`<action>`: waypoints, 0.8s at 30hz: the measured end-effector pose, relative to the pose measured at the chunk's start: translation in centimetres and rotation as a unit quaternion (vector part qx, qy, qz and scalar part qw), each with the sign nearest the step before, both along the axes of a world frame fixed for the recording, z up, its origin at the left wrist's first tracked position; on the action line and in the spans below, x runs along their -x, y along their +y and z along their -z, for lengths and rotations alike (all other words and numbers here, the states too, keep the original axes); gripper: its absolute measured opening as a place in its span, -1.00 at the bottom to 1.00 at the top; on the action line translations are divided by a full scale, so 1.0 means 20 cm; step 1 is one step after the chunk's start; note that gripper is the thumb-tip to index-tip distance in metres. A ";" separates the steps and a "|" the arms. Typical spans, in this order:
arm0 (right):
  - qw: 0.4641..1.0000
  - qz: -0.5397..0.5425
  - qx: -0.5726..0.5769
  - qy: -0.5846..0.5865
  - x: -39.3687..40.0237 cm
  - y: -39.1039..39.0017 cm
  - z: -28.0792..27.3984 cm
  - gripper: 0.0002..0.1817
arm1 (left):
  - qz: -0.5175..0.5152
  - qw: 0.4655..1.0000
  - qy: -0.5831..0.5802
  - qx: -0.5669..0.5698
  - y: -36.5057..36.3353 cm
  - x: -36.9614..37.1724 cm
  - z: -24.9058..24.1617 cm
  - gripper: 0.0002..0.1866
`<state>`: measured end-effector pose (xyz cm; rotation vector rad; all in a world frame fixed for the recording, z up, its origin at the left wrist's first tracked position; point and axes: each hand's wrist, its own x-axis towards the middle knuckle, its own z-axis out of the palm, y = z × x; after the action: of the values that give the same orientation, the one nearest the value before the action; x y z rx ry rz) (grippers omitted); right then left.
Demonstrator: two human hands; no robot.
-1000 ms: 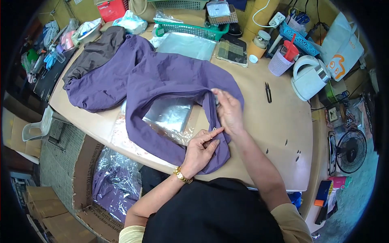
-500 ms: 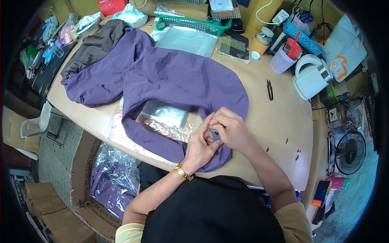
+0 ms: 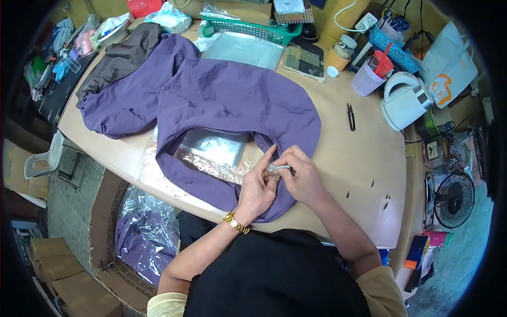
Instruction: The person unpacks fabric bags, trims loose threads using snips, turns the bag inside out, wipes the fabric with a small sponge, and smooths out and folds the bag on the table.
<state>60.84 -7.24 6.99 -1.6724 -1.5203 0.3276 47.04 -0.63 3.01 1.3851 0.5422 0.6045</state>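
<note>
A purple garment (image 3: 227, 87) with a dark lining (image 3: 124, 58) spreads over the table, its lower part curving round in a loop. Above the near right side of this loop, my two hands meet. My left hand (image 3: 257, 193), a gold watch (image 3: 236, 222) at its wrist, has its index finger stretched along one end of a small pale strip (image 3: 278, 167), with the thumb and other fingers curled below. Thumb and fingers of my right hand (image 3: 301, 177) pinch the strip's other end. What exactly the strip is cannot be made out.
Clear plastic bags (image 3: 214, 148) lie inside the garment's loop. Black thread snips (image 3: 351, 117) rest to the right, with several dark bits nearby. A white kettle (image 3: 404, 100), a lilac cup (image 3: 368, 79) and a green basket (image 3: 253, 31) line the back. An open carton (image 3: 103, 227) stands below left.
My right hand has shifted slightly down and right, and the pale strip now shows between my hands. My left index finger is straighter. The garment edge near my fingers has settled.
</note>
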 end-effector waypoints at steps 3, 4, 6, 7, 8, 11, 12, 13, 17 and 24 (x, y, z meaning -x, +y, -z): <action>1.000 0.000 -0.025 -0.017 0.00 -0.01 0.02 -0.92 | -0.015 1.000 0.003 0.013 -0.01 0.01 -0.04 -0.17; 0.999 -0.004 -0.025 -0.021 0.00 -0.02 0.01 -0.92 | -0.015 1.000 0.002 0.012 0.00 0.01 -0.05 -0.17; 1.000 -0.007 -0.003 -0.001 -0.03 -0.09 0.00 -0.93 | -0.005 0.998 0.051 0.024 0.01 0.03 -0.06 -0.17; 1.000 -0.010 0.019 0.020 -0.04 -0.11 -0.01 -0.93 | -0.008 0.998 0.049 0.024 0.01 0.03 -0.07 -0.17; 1.000 -0.010 0.020 0.020 -0.04 -0.10 -0.01 -0.93 | -0.004 0.997 0.069 -0.026 0.01 0.03 -0.08 -0.17; 0.999 -0.022 -0.012 -0.028 -0.01 -0.02 0.00 -0.92 | -0.022 0.995 0.041 -0.083 0.00 -0.02 0.00 -0.14; 0.998 -0.039 -0.032 -0.021 0.01 0.03 0.00 -0.92 | -0.049 0.995 -0.006 -0.090 0.00 -0.03 0.04 -0.12; 0.997 -0.056 -0.053 -0.015 0.02 0.05 0.00 -0.91 | -0.049 0.995 -0.004 -0.093 -0.01 -0.03 0.03 -0.12; 0.997 -0.055 -0.054 -0.020 -0.02 -0.04 -0.01 -0.90 | -0.032 0.996 -0.034 0.073 0.01 0.02 -0.04 -0.11; 1.000 0.013 -0.027 -0.001 -0.05 -0.04 0.03 -0.89 | -0.013 0.994 -0.034 0.098 0.00 -0.01 -0.05 -0.15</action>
<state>61.90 -8.02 6.38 -1.6498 -1.4942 0.2689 47.17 -0.59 4.05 1.1695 0.5505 0.6009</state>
